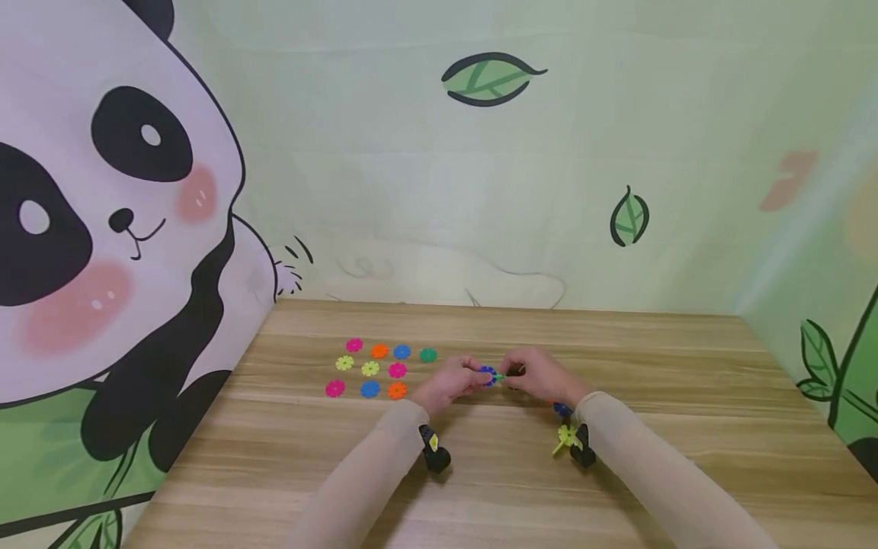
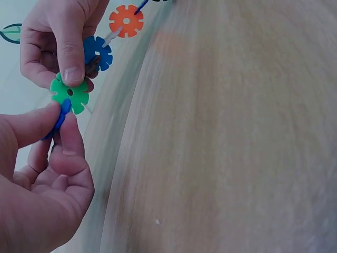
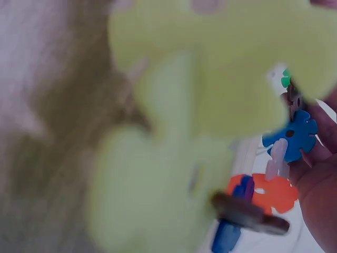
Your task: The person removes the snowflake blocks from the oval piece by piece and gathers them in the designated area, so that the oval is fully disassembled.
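Note:
My left hand (image 1: 449,383) pinches a blue notched plastic disc (image 2: 62,118) between thumb and fingers. My right hand (image 1: 545,374) pinches a green notched disc (image 2: 73,95), thumb on its face. Seen in the left wrist view, the blue disc stands edge-on against the green one's lower rim. From the right hand hangs a chain of interlocked discs, among them a second blue disc (image 3: 295,137), a whitish one (image 3: 277,158), an orange one (image 3: 274,193) and a brown one (image 3: 250,212). Yellow discs (image 3: 158,195) at its lower end loom blurred before the right wrist camera.
Left of my hands, loose discs lie in rows on the wooden table (image 1: 494,488), among them a pink disc (image 1: 335,389), an orange disc (image 1: 397,390) and a green loose disc (image 1: 428,355). A printed panda backdrop (image 1: 384,175) rises behind the table's far edge.

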A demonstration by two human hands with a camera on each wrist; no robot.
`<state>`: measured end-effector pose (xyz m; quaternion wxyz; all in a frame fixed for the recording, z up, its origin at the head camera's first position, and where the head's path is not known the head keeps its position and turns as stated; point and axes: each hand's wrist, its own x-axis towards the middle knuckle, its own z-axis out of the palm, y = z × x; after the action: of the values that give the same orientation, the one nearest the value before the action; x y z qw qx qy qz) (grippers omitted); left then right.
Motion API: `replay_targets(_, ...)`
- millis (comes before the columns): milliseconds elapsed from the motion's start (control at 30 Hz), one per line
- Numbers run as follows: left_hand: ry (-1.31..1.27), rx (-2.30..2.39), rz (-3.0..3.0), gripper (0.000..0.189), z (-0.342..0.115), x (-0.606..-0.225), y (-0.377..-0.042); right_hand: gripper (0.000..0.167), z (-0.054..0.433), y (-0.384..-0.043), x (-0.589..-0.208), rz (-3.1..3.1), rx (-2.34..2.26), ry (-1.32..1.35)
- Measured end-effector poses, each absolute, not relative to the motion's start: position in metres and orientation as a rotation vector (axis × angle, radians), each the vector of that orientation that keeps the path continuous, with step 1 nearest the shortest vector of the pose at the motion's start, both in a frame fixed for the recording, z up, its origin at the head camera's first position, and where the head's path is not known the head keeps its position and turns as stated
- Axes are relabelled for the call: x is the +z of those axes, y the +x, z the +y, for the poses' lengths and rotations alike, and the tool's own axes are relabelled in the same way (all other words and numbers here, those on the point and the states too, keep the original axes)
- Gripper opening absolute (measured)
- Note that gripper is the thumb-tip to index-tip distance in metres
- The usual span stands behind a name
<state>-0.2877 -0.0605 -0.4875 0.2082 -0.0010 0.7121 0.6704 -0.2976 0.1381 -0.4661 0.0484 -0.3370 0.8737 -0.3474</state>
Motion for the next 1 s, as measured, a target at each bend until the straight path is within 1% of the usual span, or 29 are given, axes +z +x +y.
replay_targets(633, -0.056, 1.833, 2.147, 0.01, -0.059, -0.482, -0.286, 0.007, 0.137, -0.3, -0.47, 2.729, -1.033, -1.084)
replay_targets(767, -0.079, 1.826, 2.175, 0.012, -0.064, -0.483, -0.288, 0.007, 0.138, -0.299, -0.469, 2.751, -1.027, -1.059)
replay_targets(1000, -0.049, 1.808, 2.241, 0.015, -0.072, -0.486, -0.289, 0.006, 0.138, -0.297, -0.466, 2.75, -1.014, -1.008)
